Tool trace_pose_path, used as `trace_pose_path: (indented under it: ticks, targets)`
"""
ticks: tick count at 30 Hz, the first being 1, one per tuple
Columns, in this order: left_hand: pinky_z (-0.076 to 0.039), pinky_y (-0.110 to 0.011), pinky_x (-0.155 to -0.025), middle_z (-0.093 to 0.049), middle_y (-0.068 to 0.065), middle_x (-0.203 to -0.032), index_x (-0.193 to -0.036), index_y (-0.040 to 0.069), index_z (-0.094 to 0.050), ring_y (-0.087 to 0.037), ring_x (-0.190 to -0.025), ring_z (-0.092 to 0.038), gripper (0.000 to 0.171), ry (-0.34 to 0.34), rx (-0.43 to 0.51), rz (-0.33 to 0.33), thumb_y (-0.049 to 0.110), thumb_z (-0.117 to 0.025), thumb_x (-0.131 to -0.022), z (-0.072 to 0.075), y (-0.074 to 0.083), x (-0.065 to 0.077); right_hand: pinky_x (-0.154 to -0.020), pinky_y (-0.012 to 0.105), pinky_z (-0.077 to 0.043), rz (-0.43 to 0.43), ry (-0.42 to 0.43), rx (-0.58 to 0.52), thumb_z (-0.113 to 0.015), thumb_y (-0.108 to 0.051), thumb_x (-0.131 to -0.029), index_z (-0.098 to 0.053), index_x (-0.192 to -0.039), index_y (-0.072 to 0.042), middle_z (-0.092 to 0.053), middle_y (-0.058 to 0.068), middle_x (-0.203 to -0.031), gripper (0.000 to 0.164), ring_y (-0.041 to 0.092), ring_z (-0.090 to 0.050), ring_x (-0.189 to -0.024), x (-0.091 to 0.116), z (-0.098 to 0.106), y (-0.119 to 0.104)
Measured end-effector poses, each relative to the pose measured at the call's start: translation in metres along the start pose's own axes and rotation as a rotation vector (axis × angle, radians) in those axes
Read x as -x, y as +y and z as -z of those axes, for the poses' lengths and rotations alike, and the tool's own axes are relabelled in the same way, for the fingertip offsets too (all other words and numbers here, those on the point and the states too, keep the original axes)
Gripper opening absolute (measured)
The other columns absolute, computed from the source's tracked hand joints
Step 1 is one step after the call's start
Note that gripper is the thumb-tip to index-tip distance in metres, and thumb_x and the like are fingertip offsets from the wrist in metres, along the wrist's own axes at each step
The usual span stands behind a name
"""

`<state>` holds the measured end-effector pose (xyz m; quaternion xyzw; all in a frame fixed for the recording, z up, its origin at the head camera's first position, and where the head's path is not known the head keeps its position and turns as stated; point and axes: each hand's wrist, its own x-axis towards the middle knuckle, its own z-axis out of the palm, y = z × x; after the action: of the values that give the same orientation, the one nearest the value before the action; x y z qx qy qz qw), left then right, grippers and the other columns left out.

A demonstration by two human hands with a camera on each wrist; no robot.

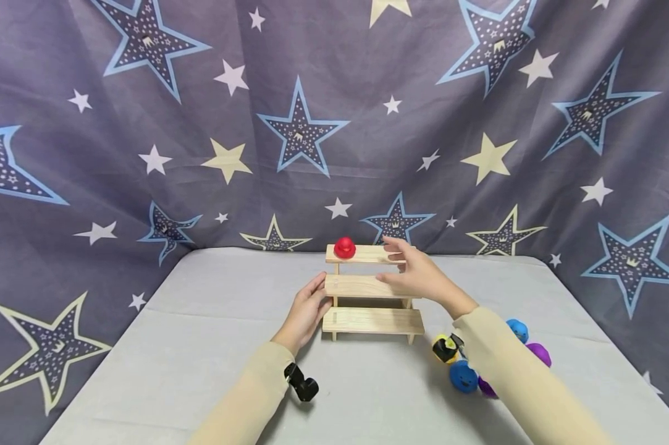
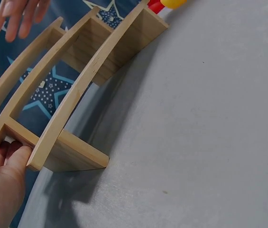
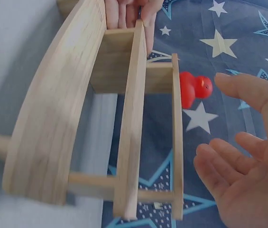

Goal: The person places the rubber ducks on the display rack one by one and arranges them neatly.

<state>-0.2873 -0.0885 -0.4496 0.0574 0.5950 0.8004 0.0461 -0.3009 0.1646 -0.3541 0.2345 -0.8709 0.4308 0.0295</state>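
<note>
A three-tier wooden stand (image 1: 373,320) stands on the table. A small red rubber duck (image 1: 344,248) sits at the left end of its top shelf; the right wrist view shows the red duck (image 3: 193,89) from the side. At the stand's left end my left hand (image 1: 306,312) grips the wood by the middle shelf, its fingers curled at the edge in the left wrist view. My right hand (image 1: 420,272) is over the right part of the upper shelves, fingers spread and slightly bent. Nothing is in it, and the right wrist view shows it apart from the duck.
Right of the stand, partly behind my right sleeve, lie a yellow toy (image 1: 444,349), blue toys (image 1: 464,376) and purple toys (image 1: 538,353). A star-patterned curtain (image 1: 298,204) hangs behind the grey-covered table (image 1: 201,346).
</note>
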Motion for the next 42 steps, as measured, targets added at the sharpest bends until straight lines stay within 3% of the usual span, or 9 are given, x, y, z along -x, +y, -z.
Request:
trace_pose_path:
  ticks: [6,16,23,33,38,42]
  targets:
    - [-0.033,-0.044,-0.119,-0.026,-0.024,-0.159,-0.156,-0.003,-0.024,-0.035,-0.146,-0.028,0.054,0.009,0.016,0.015,0.003,-0.037,-0.105,0.0,0.0,-0.001,-0.107,0.056,-0.046,-0.026,-0.014,0.0,-0.079,-0.021,-0.088,-0.036,-0.153,-0.008,-0.054,0.02,-0.14,0.079,0.038,-0.055,-0.124,0.02,0.017,0.006]
    - [-0.031,-0.045,-0.119,-0.025,-0.025,-0.159,-0.156,-0.004,-0.023,-0.037,-0.146,-0.028,0.053,0.014,0.024,0.031,0.0,-0.036,-0.105,0.0,0.0,-0.003,-0.101,0.056,-0.052,0.001,-0.03,0.058,-0.077,-0.016,-0.09,-0.04,-0.149,0.002,-0.059,0.024,-0.132,0.072,0.037,-0.061,-0.116,0.049,0.032,0.02]
    - [-0.031,-0.045,-0.12,-0.024,-0.024,-0.16,-0.157,-0.003,-0.023,-0.037,-0.146,-0.028,0.054,0.012,0.023,0.039,0.001,-0.036,-0.105,0.0,-0.002,-0.004,-0.101,0.056,-0.052,-0.033,-0.072,0.062,-0.076,-0.021,-0.091,-0.046,-0.142,-0.001,-0.06,0.023,-0.129,0.062,0.037,-0.062,-0.115,0.07,0.037,0.028]
    - [-0.031,-0.046,-0.12,-0.025,-0.024,-0.159,-0.157,-0.003,-0.023,-0.037,-0.146,-0.028,0.054,0.011,0.024,0.037,0.001,-0.037,-0.105,-0.001,-0.001,-0.004,-0.092,0.053,-0.057,-0.059,-0.168,0.102,-0.077,-0.023,-0.09,-0.066,-0.111,-0.007,-0.067,0.014,-0.116,0.028,0.036,-0.066,-0.108,0.096,0.039,0.051]
    - [-0.032,-0.045,-0.119,-0.026,-0.023,-0.159,-0.157,-0.002,-0.024,-0.036,-0.145,-0.03,0.054,0.027,0.024,0.044,0.001,-0.037,-0.105,-0.001,-0.001,-0.006,-0.092,0.057,-0.055,-0.08,-0.225,0.097,-0.075,-0.025,-0.091,-0.068,-0.11,-0.006,-0.068,0.013,-0.115,0.028,0.037,-0.063,-0.109,0.108,0.036,0.065]
    - [-0.032,-0.044,-0.119,-0.026,-0.022,-0.16,-0.157,-0.002,-0.024,-0.035,-0.146,-0.029,0.054,0.03,0.021,0.041,0.002,-0.038,-0.104,-0.001,-0.001,-0.006,-0.09,0.049,-0.057,-0.082,-0.258,0.1,-0.076,-0.028,-0.09,-0.068,-0.109,-0.007,-0.069,0.007,-0.11,0.029,0.032,-0.063,-0.106,0.117,0.032,0.076]
